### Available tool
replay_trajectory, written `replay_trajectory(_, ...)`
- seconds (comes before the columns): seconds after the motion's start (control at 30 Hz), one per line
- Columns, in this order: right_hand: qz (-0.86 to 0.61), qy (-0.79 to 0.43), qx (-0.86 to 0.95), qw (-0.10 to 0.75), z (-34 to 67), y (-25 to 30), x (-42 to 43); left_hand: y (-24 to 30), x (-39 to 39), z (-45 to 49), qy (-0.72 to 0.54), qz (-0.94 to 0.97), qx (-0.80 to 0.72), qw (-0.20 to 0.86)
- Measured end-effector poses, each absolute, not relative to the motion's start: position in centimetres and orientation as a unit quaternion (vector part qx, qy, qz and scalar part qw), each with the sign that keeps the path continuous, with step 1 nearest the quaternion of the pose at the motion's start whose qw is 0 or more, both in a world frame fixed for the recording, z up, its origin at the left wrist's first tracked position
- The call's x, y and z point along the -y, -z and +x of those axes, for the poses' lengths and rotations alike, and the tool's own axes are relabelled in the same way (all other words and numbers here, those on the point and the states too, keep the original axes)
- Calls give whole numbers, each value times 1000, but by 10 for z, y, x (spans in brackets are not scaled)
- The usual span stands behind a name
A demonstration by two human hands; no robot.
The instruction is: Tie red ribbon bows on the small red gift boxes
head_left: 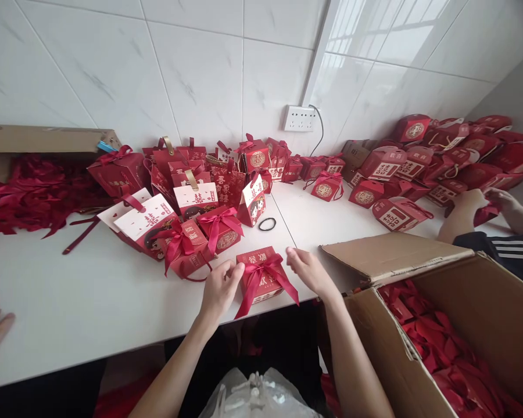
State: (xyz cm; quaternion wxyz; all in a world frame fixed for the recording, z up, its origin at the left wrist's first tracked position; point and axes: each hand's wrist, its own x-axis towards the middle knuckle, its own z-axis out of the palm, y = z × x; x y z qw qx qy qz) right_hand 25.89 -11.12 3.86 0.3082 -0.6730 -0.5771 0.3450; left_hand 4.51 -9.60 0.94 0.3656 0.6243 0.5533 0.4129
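A red gift box (261,258) with gold characters rests near the table's front edge, a red satin ribbon (265,271) tied in a bow on top and its tails hanging over the sides. At the box's left side is my left hand (220,284), fingers curled and thumb against the edge. My right hand (308,271) hovers just off the right side, fingers curled in, with nothing visible in it. To the left stand a bow-tied red box (183,247) and another bow-tied box (221,228), close together.
Red gift bags (152,223) and boxes line the wall. More red boxes (386,162) are piled at right. An open carton (401,255) holds ribboned boxes; a ribbon heap (35,191) lies left. A black band (267,224) is on the table (113,313). Other people's hands (468,203) work at both sides.
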Motion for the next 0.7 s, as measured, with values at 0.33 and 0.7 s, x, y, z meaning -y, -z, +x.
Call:
replay_trajectory(0.33, -557, -456, 541, 435, 245, -7, 115, -6, 94, 54, -443, 568, -516, 463)
replay_trajectory(0.7, -481, -454, 620, 423, 250, -11, 109, 28, 92, 48, -502, 464, -482, 548)
